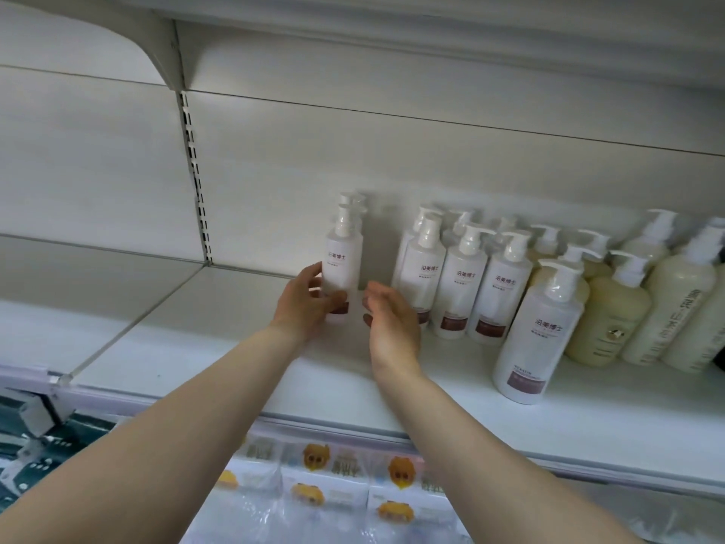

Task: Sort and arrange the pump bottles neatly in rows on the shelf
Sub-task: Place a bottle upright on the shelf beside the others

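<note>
On the white shelf (243, 363) a white pump bottle (342, 261) stands upright at the left of the group, with another one close behind it. My left hand (304, 304) grips its lower part from the left. My right hand (390, 320) hovers just right of it, fingers relaxed and holding nothing. A cluster of similar white bottles (457, 284) with brown bottom labels stands to the right. A larger white bottle (537, 335) stands nearer the front edge. Cream-yellow pump bottles (612, 320) fill the far right.
The shelf's left half is bare up to a thin divider rail (129, 327). A slotted upright (194, 178) runs up the back panel. An upper shelf (431, 17) hangs overhead. Below the front edge lie wrapped packages (329, 488) with orange cartoon prints.
</note>
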